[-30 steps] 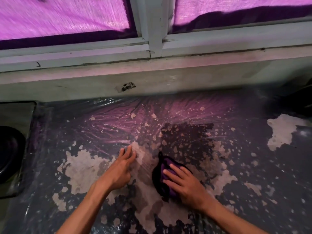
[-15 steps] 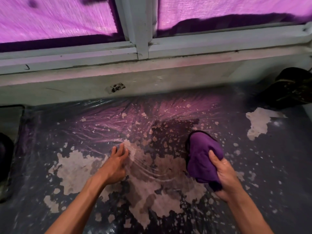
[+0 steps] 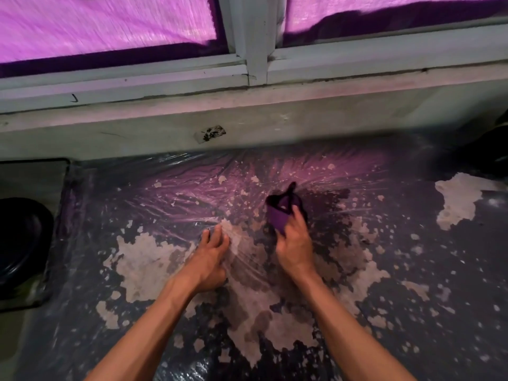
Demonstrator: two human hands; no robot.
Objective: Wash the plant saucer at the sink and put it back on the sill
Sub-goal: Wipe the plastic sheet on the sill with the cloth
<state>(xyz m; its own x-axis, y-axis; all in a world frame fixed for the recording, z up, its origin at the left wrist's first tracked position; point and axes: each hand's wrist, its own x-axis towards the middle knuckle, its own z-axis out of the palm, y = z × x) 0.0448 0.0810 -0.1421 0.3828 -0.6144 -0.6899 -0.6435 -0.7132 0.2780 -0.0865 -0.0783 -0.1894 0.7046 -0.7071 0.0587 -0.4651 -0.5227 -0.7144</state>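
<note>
A: Start nearest. What are the hands doing?

B: The left hand (image 3: 210, 258) lies flat, fingers straight, pressing the clear film (image 3: 170, 204) that covers the counter (image 3: 412, 312). The right hand (image 3: 294, 244) has its fingers curled round a purple cloth (image 3: 277, 217), bunched and held against the film just ahead of the left fingertips.

A: So where does the task stand?

B: I'd judge the person is wiping the patchy, peeling counter, not washing anything. No saucer is in either hand, and the sill (image 3: 275, 97) further back shows nothing standing on the stretch in view. So the put-back looks not yet done; whether the washing is done I can't tell.

A: Where is the saucer, then?

B: Not plainly visible. At the left edge a dark round thing (image 3: 22, 240) sits in a sunken, dark-rimmed recess (image 3: 35, 171) that may be the sink. It could be the saucer, but it's cut off and too dark to be sure.

A: Anything else hard to read?

B: A dark shape (image 3: 494, 149) at the far right is cropped by the frame. The window (image 3: 110, 23) beyond glows pink, and nothing outside can be made out. The cloth is also slightly blurred.
</note>
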